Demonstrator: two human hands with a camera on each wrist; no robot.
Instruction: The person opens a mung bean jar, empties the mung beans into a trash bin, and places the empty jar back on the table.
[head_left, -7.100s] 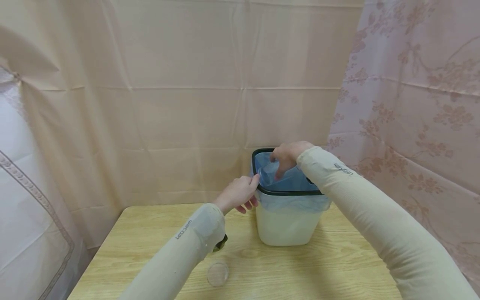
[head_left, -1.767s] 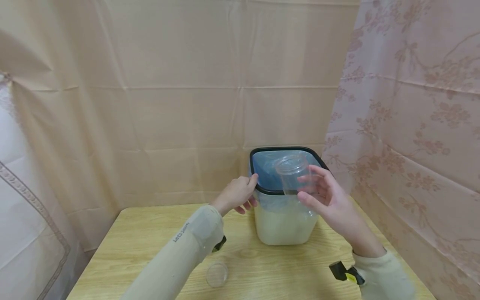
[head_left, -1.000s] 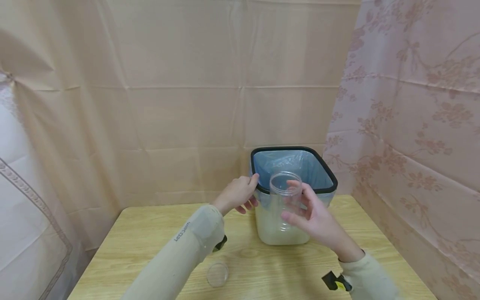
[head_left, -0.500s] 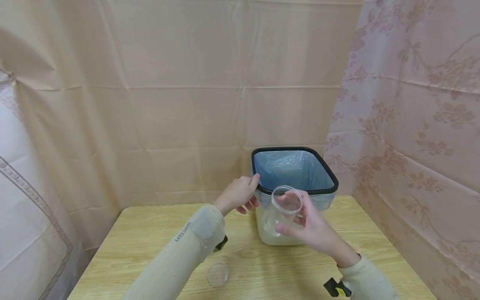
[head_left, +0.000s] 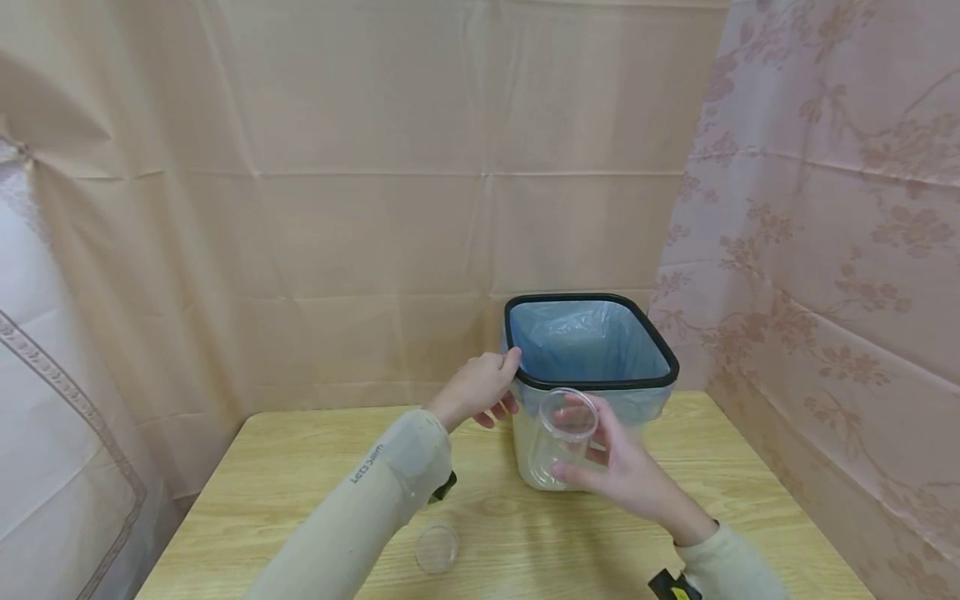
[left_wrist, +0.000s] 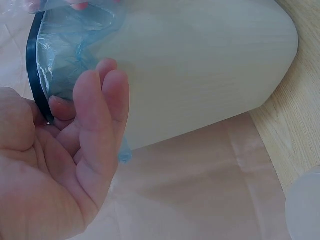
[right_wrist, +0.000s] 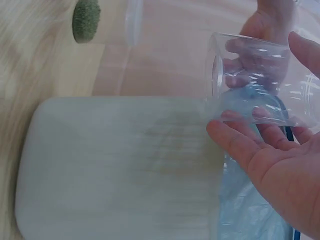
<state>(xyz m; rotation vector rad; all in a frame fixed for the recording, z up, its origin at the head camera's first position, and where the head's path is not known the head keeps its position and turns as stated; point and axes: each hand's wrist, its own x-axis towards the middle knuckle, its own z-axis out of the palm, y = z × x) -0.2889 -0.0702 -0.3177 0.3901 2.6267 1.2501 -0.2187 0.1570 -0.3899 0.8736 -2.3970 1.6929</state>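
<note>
the worktop stretches left of the left hand to its left edge; its back edge runs beyond both hands, along the beige cloth. the bin stands on it, beyond the hands, and the black rim frames an opening lined with the blue liner. floral cloth hangs beyond the right hand, past the worktop's right edge.

the clear jar is in the right hand, held above the worktop, before the bin's front wall, to the right of the left hand. its mouth points up and leans toward the person; its long axis runs steeply, base down. whether it touches the bin, i cannot tell.

the left hand pinches the rim at the near left corner, its other fingers outside. the right hand curls thumb and fingers round the jar. a clear disc lies flat, nearer the person than either hand.
</note>
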